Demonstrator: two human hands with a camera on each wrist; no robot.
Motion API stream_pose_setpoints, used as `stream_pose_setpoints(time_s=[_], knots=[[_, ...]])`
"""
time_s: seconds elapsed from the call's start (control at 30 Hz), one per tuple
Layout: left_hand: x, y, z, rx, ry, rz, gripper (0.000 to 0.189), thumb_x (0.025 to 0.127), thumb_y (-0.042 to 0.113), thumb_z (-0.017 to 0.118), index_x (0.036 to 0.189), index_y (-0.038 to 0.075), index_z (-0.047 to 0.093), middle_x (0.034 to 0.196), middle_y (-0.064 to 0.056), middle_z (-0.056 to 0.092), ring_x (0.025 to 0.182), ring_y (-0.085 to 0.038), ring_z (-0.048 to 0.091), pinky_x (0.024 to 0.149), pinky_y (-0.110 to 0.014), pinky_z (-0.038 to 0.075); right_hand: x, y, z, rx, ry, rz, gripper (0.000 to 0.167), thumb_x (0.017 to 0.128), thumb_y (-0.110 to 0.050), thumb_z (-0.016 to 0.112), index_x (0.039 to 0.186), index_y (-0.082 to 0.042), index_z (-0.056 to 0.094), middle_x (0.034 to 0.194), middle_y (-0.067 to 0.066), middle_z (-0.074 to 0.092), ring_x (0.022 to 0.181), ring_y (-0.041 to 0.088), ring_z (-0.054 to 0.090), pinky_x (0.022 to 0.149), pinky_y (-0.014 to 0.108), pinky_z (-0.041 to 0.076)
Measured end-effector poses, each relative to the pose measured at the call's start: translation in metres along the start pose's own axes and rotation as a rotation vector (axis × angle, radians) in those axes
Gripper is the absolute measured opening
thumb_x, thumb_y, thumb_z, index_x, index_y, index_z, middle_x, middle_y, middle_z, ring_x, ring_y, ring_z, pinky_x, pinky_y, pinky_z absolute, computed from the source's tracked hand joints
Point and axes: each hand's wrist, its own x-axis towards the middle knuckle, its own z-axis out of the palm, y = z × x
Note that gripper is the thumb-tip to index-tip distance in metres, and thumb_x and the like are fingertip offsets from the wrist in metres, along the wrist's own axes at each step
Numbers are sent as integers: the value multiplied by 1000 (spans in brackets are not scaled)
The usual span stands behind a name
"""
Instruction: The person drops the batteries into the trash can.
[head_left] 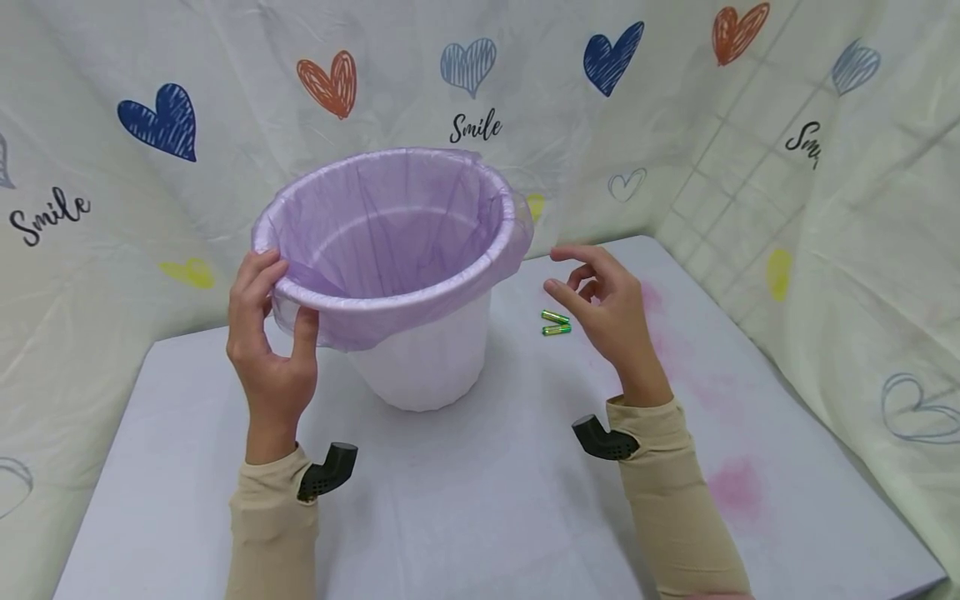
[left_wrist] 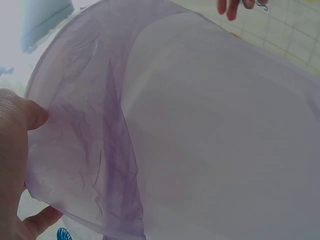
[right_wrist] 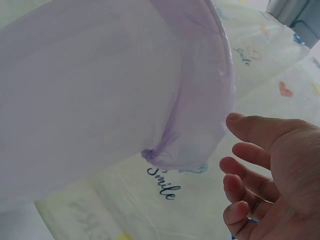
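Observation:
A white trash bin (head_left: 431, 358) stands on the table, lined with a thin purple garbage bag (head_left: 405, 225) whose edge is folded down over the rim. My left hand (head_left: 266, 350) grips the rim at its left, thumb outside and fingers over the top. In the left wrist view the thumb (left_wrist: 36, 115) presses the overhanging bag. Apart from the bin's right side, my right hand (head_left: 611, 312) hovers with loosely bent fingers, holding nothing. The right wrist view shows a gathered purple knot (right_wrist: 148, 153) at the bag's lower edge.
Two green batteries (head_left: 556, 323) lie on the white table (head_left: 465, 517), right of the bin. Pink stains (head_left: 735, 487) mark the table's right side. A cream curtain (head_left: 397, 75) with hearts and "Smile" lettering hangs behind and at both sides.

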Motion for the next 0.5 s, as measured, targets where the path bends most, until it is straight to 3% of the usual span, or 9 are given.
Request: stream_pose_setpoints(time_s=[0.13,0.5], knots=[[0,0,0,1,2,1,42,87,20,60,118,-7,59,129,-21,58,132,-32,48,95,-21,45,-2,6,-1,-12,-7,17,33,82,-11,74,115,-11,68,105,-15,64,75,11,53,59,16,43],[0,4,1,-4,2,-5,42,86,20,59,118,-8,58,129,-22,58,133,-32,46,96,-21,45,-6,22,-3,-31,-5,49,29,83,-13,74,112,-10,69,103,-16,65,74,11,53,59,18,43]])
